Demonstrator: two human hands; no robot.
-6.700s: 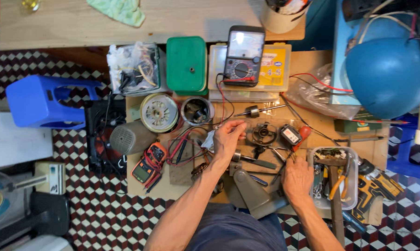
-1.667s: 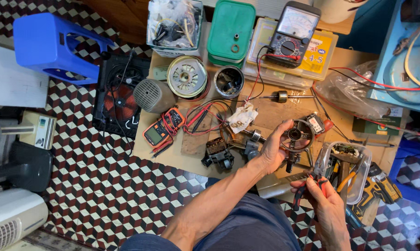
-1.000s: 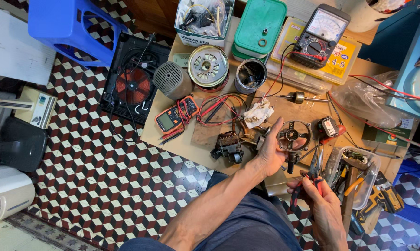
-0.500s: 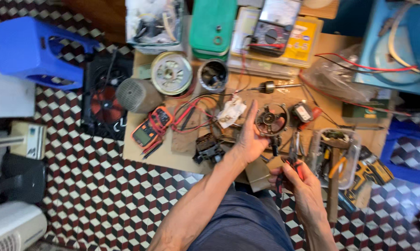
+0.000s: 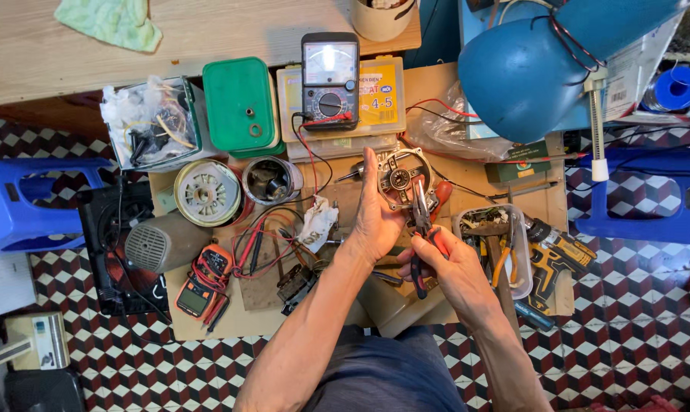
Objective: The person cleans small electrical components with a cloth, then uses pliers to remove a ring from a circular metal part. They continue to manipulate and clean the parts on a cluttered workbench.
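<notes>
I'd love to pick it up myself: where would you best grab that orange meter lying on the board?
Grip the orange meter across its long sides, coming from straight above: it lies flat, face up. Its red leads crowd the right side, so mind them.

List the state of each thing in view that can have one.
Left hand: holding the round metal motor part up.
Right hand: gripping the pliers, tips at the part.
Green box: lid shut.
Black meter: leads plugged in.
Orange meter: lying flat.
Clear tool tray: open, full.
</notes>
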